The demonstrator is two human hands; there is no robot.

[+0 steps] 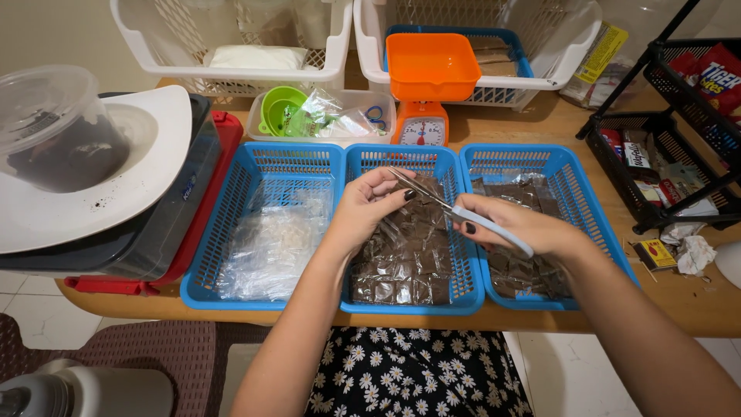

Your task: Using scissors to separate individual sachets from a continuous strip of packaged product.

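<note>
Hands meet above the middle blue plastic basket (471,286), which holds a sheet of brown squares sealed in clear plastic (405,259). Your left hand (369,207) pinches something small at its fingertips, too hidden to name, steadying it near the blades. Your right hand (515,224) is clenched around pale-blue-handled scissors (455,210), whose tips point toward your left thumb, almost touching it. Beside it, the left blue basket (202,262) holds clear wrap and the right blue basket (598,224) more brown pieces. Farther back stands an orange kitchen scale (428,85).

Red snack bag (718,73) (top right), small red-yellow box (656,253) on table.
</note>
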